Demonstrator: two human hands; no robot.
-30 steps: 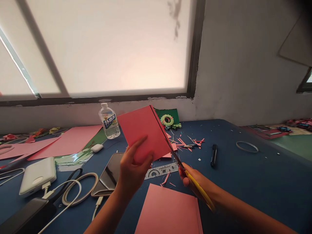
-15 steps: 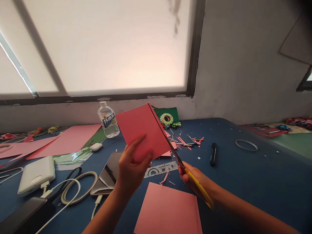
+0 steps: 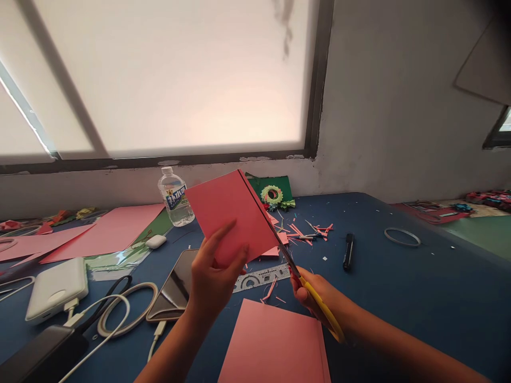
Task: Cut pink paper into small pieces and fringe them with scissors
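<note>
My left hand (image 3: 217, 271) grips a pink sheet of paper (image 3: 227, 207) by its lower edge, fingers spread over its face and thumb at the lower right. A dark line runs down the sheet's right side. My right hand (image 3: 315, 292) is closed around yellow-handled scissors (image 3: 325, 311). The scissor blades lie along the dark line at the sheet's lower right corner. Below my hands, a second piece of pink paper (image 3: 275, 346) lies on the blue table. A clear ruler (image 3: 261, 277) lies beneath the raised sheet, partly hidden by my left hand.
Pink paper scraps (image 3: 303, 231) are scattered behind the scissors. A black marker (image 3: 348, 252) and a ring (image 3: 402, 237) lie to the right. Leftward are a water bottle (image 3: 175, 199), a phone (image 3: 173, 287), a white power bank (image 3: 58, 290) with cables, and large pink sheets (image 3: 115, 229).
The held sheet and both hands shift very slightly left in view, along with the whole scene. The scissor handles look a little closer together.
</note>
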